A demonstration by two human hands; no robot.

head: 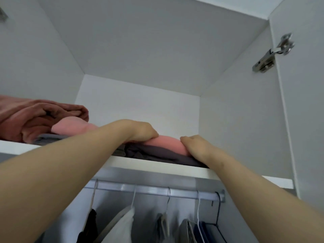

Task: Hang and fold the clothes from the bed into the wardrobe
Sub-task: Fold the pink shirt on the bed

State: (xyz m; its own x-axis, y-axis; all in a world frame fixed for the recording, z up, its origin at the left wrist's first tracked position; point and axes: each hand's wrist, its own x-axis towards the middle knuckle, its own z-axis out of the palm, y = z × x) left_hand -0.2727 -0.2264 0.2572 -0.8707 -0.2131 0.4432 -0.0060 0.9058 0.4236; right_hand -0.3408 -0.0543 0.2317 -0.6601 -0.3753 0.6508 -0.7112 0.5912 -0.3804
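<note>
Seen from below, a white wardrobe's top shelf (pixel 157 168) runs left to right across the view. At far left on it lies a crumpled rust-pink blanket (pixel 31 116), cut off by the frame edge. A folded pink garment (pixel 168 143), soft and smooth, lies with its long axis along the shelf's front edge, on top of folded dark grey clothes (pixel 149 153). The left hand (pixel 140 131) presses down on the garment's left part, fingers curled over it and hidden behind. The right hand (pixel 196 146) grips its right end, fingertips tucked out of sight. The hands are apart. Below, a metal rail (pixel 157 191) carries hangers with dark, white and grey clothes, cut off at the bottom. At upper right, a metal door hinge (pixel 273 53) shows.
</note>
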